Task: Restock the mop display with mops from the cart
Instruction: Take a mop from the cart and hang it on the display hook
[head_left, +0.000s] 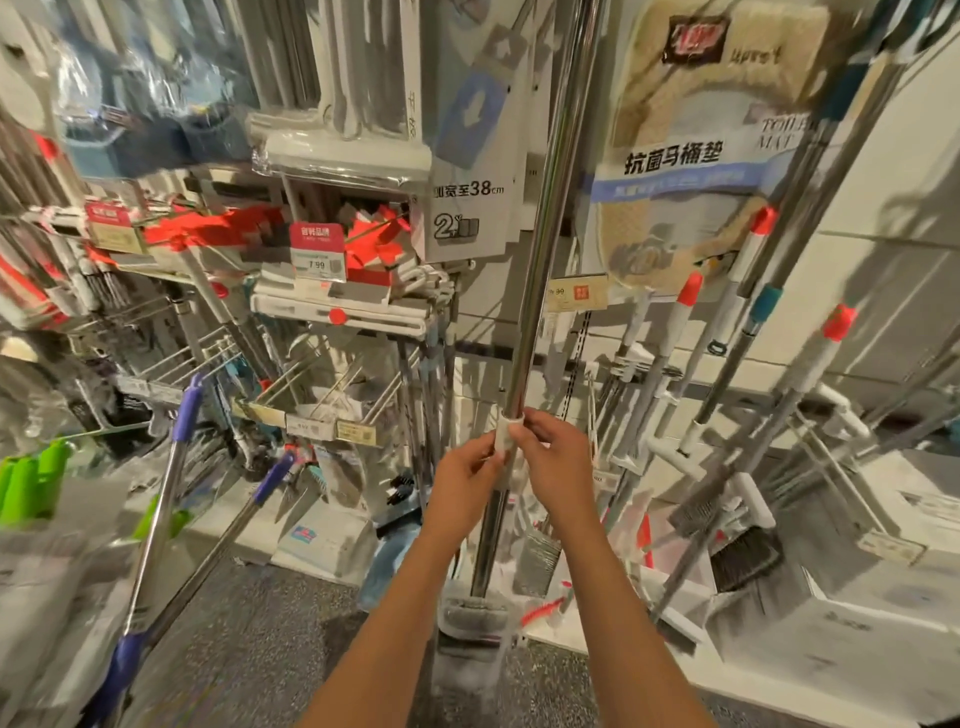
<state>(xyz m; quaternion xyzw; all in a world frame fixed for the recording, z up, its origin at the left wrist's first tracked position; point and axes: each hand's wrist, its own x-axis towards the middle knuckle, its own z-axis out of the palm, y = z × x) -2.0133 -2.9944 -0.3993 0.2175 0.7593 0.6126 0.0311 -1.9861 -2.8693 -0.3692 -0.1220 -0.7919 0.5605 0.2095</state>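
**Mop in hand, not yet on the display**

We hold one mop (540, 260) upright in the centre of the frame, its chrome pole running from the top edge down to the grey head low in the centre. Our left hand (462, 486) and right hand (553, 460) meet at the white collar (505, 434) on the pole, fingers curled and pinching it from both sides. The mop display (717, 395) at centre right already carries several leaning handles. We judge this mop still unplaced; more poles with purple grips (187, 410) wait at lower left, likely on the cart.
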